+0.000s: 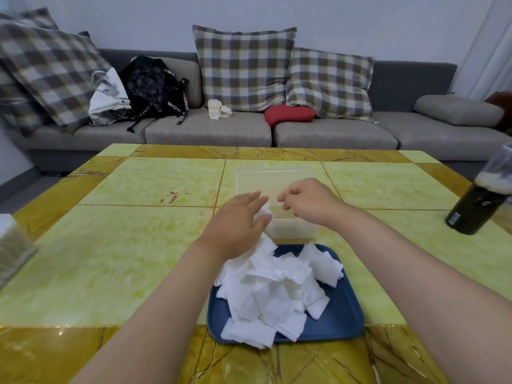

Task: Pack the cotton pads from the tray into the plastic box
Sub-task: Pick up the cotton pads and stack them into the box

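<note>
1. Early days, I'd judge: the big heap of cotton pads sits on the blue tray at the near edge of the table, so nearly all the packing is left to do.
2. The left hand is at the far end of the heap, thumb and fingers pinching a small bunch of pads right by the near-left corner of the plastic box.
3. The right hand hovers over the box opening, fingers curled in (whether they're nipping anything, I cannot tell).
4. The box is clear and stands just beyond the tray. I can make out no pads inside, though the hands cover part of it.
5. A clear flat lid shows just behind the box.
6. Off to the right, a dark bottle stands well apart from the work.
</note>
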Demonstrator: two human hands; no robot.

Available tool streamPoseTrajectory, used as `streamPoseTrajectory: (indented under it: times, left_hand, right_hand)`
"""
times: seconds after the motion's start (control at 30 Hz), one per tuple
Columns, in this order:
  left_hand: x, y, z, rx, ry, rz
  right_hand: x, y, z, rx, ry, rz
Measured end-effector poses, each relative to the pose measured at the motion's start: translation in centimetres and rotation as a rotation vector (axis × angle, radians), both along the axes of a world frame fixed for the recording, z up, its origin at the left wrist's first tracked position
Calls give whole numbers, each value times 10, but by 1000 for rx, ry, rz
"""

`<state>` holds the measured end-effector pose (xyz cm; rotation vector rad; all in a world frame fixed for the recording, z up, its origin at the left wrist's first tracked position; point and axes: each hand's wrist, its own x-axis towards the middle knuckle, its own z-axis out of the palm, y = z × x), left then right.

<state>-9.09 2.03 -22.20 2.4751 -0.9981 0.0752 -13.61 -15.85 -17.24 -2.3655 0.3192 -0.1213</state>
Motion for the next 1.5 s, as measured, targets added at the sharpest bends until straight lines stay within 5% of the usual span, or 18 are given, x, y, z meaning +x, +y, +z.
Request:
streamPoseTrajectory:
  times: [0.13,0.3,0.43,0.6,0.7,0.8,1.2,1.3,1.5]
  left_hand:
    - [-20,-4,17,-93,-64,3]
    - [-49,-16,25,-73,242,-1]
    - [-60,-18,24,62,364,-30]
    - [-62,-18,25,135,424,-1]
    - [-63,-26,28,-40,434,48]
    - [-67,-31,34,-303,648,42]
    - [-64,-25,40,-764,965,173]
    - [-63,-21,41,-799,931,205]
    - [-51,4,39,-828,776,345]
  right_hand:
    - [-37,-14,0,-161,119,114]
    - [-65,-24,-21,-425,347,129]
    - [-74,-24,-25,-439,366,113]
    - [-80,-34,-18,-214,284,50]
    - [-86,-40,-7,95,144,-25]
    - [-91,-37,2,304,78,-23]
    - [-83,-24,5,686,36,-27]
    - [-78,-18,3,595,11,-25]
    - [-77,0,4,8,82,248]
